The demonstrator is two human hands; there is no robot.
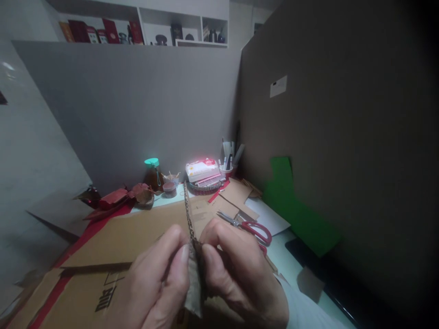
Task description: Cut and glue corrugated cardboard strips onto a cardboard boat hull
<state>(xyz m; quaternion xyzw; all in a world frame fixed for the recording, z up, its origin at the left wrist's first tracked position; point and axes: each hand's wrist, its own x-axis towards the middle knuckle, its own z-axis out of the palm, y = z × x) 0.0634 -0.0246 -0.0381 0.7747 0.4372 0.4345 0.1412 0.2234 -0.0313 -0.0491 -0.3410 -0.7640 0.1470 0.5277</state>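
Observation:
Both hands pinch a strip of corrugated cardboard (187, 212) that stands on edge, its wavy core showing along the top. My left hand (159, 278) grips it from the left, thumb and bent forefinger closed on it. From the other side my right hand (240, 274) holds it the same way, fingertips close to those of the left. Below the fingers a greyish flap (194, 290) of the cardboard hangs down. Under the hands lies a large brown cardboard sheet (130, 228) with dark print near the left wrist.
Red-handled scissors (257, 232) lie right of my right hand, near cardboard scraps (236, 189). Green sheets (298, 210) lean at the right partition. Behind stand a teal-lidded bottle (152, 173), a small tub (169, 189), a basket with a tissue pack (202, 170) and a pen cup (226, 171).

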